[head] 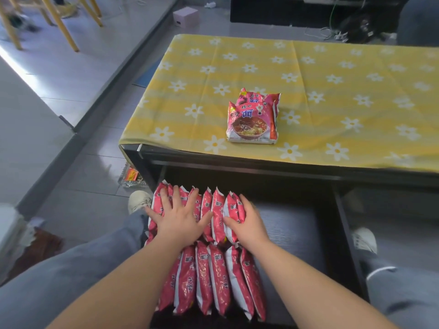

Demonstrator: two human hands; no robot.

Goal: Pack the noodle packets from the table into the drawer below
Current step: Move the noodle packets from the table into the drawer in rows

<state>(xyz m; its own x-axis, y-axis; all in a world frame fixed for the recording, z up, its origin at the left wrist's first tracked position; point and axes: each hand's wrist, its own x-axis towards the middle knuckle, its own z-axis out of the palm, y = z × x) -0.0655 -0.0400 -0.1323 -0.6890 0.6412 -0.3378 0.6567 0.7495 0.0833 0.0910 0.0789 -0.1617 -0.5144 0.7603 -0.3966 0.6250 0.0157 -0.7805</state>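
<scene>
The left hand (180,217) lies flat, fingers spread, pressing on the tops of the rear row (218,210) of noodle packets standing on edge in the drawer (292,229). The right hand (247,222) is open too, fingers fairly straight along the outer face of the end packet, thumb over its top. The step looks like squaring the row: hold the left side steady and push leftward with the right so the packets close up upright, without crushing the noodles. A front row (213,281) sits just nearer. Two stacked packets (253,119) wait on the table (190,91) above
</scene>
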